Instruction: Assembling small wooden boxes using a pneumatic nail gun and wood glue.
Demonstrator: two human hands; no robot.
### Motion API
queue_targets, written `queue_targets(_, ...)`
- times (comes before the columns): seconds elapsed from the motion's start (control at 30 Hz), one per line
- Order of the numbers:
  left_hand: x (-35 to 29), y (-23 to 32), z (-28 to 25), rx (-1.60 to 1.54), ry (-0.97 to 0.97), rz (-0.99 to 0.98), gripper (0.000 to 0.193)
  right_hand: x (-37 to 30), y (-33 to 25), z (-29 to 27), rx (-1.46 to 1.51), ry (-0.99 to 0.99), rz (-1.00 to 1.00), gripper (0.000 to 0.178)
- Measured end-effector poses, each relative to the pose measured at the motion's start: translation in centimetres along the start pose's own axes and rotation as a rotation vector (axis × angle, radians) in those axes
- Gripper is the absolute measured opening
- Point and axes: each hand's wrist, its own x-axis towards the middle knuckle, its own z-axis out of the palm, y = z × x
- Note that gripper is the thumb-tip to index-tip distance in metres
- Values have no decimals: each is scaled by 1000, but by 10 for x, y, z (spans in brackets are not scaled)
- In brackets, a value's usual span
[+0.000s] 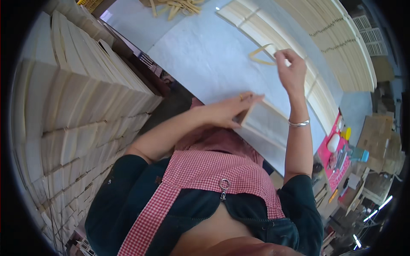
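At the near edge of the surface (205,55), the left hand (237,110) is gripping one end of a pale wooden frame (273,108). Farther off, the raised right hand (292,70) is pinching a looped yellowish strip (261,62); beyond, similar strips (181,6) are lying heaped.

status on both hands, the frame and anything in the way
Left hand holding end of pale wooden frame. Right hand raised, apparently holding bent tan strip. Possible obstruction: pale wooden pieces beside right hand.
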Motion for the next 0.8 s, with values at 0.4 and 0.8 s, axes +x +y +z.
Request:
queue_targets(0.4,4,15,-2,35,64,-257,123,-84,-29,-31,-2,-490,60,18)
queue_targets(0.8,6,-11,-2,391,145,-100,103,-174,-86,-28,-157,-381,-170,11)
